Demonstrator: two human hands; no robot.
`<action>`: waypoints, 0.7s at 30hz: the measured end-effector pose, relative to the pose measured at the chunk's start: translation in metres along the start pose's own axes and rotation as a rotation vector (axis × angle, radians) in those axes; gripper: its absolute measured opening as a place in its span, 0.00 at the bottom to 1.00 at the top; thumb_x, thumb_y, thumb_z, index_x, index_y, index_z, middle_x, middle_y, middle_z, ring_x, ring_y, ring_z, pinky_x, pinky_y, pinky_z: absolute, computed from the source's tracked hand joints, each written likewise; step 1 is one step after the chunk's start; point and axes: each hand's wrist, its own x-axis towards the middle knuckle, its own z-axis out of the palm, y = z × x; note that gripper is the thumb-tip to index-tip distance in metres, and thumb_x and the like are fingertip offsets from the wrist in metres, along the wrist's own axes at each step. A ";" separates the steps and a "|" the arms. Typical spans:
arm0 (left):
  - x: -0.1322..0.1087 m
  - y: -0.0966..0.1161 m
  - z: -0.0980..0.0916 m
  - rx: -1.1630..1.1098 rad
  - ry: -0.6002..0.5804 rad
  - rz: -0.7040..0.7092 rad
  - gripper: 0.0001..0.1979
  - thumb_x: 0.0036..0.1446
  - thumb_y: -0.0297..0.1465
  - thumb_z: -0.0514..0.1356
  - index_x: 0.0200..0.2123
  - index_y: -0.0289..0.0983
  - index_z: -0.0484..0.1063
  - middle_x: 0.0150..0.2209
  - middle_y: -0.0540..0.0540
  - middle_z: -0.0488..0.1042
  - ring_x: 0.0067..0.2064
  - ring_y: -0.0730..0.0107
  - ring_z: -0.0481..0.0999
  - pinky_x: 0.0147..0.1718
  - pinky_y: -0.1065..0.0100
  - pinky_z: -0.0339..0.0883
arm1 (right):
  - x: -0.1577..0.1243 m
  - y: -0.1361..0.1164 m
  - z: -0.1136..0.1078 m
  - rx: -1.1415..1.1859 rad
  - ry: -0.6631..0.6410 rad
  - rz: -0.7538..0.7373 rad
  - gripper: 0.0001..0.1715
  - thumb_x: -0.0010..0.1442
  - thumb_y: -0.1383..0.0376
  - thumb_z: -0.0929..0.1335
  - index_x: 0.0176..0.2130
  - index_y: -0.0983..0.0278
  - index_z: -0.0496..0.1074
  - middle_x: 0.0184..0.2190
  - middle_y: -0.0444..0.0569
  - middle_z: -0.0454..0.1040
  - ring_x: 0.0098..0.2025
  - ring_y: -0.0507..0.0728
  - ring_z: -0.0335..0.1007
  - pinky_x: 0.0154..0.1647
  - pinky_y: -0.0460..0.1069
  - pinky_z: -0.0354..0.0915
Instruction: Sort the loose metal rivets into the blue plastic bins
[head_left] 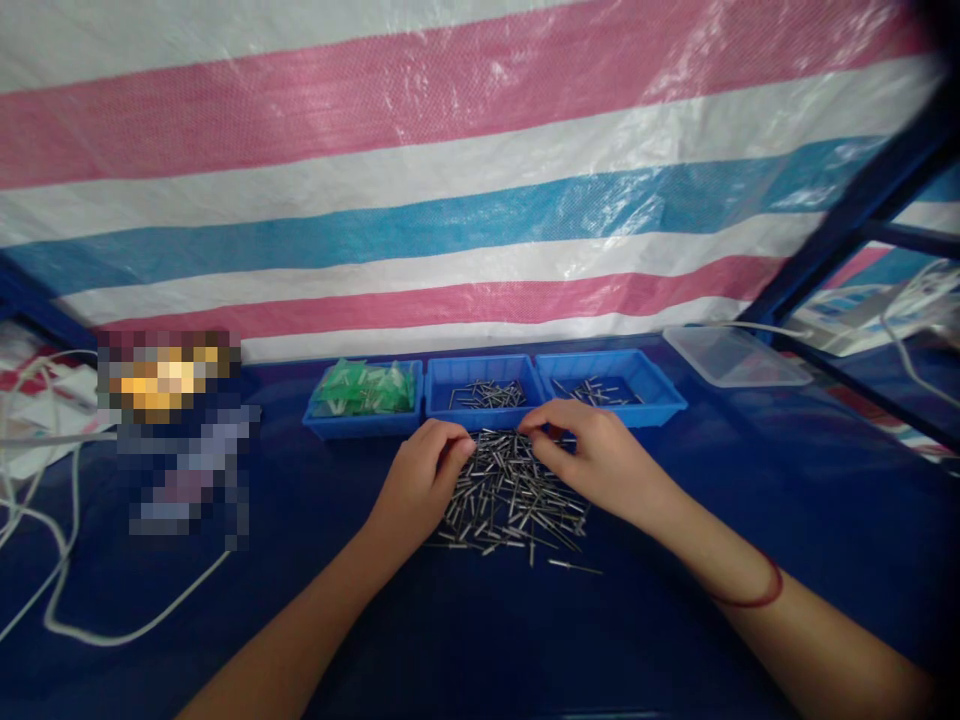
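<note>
A pile of blind rivets (510,490), thin silver pins with thicker sleeves, lies loose on the dark blue table. My left hand (424,475) is at the pile's upper left, thumb and forefinger pinched together; whatever is between them is too small to make out. Across from it, my right hand (589,455) reaches over the upper right of the pile with its fingers curled in and its fingertips close together. Its grip is partly hidden. Just beyond both hands, a middle blue tray (442,378) and a right blue tray (645,380) each contain some rivets.
A left blue tray (322,428) holds green and clear small packets (364,388). A translucent plastic lid (739,357) lies at the back right. White cables (112,638) loop over the table's left side near a blurred-out patch. A striped tarp (450,230) hangs behind.
</note>
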 end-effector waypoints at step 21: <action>-0.008 0.009 0.011 -0.229 0.019 0.064 0.07 0.62 0.32 0.57 0.42 0.38 0.71 0.40 0.46 0.74 0.39 0.69 0.73 0.40 0.69 0.66 | -0.010 -0.022 0.020 0.452 0.105 0.109 0.05 0.58 0.64 0.67 0.32 0.62 0.73 0.29 0.47 0.73 0.30 0.53 0.67 0.31 0.50 0.63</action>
